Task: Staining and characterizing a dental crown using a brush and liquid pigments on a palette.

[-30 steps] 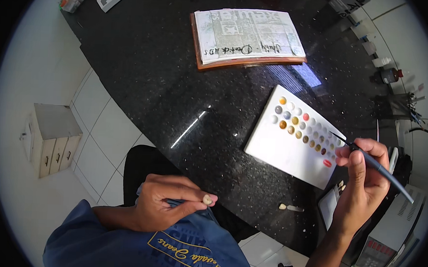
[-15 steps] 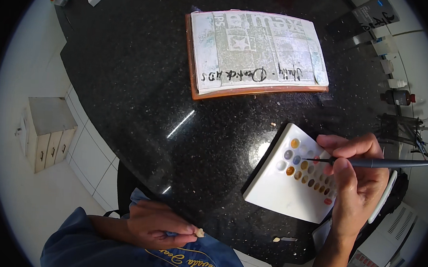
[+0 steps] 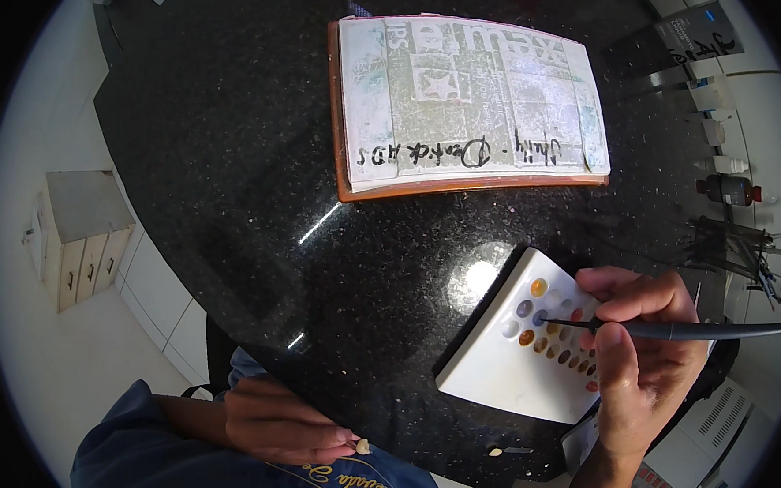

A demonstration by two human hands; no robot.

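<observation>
My right hand [image 3: 639, 345] grips a thin dark brush [image 3: 686, 330] lying level, its tip in one of the colour wells of a white palette [image 3: 507, 374] on the black stone counter [image 3: 261, 193]. Several wells hold yellow, brown and grey paint. Low at my lap, my left hand [image 3: 279, 428] pinches a small pale tooth-shaped piece [image 3: 363, 447] between its fingertips. A second small pale piece [image 3: 495, 451] lies on the counter's near edge, by the palette.
A white pad on an orange board [image 3: 468, 107] lies at the back of the counter. Small bottles [image 3: 725, 186] and dark tools [image 3: 735, 244] stand at the right. A small drawer cabinet [image 3: 78, 232] sits on the tiled floor to the left.
My right hand has turned the brush from slanted to level and brought its tip down into the palette's wells. My left hand has sunk lower, still pinching the small piece.
</observation>
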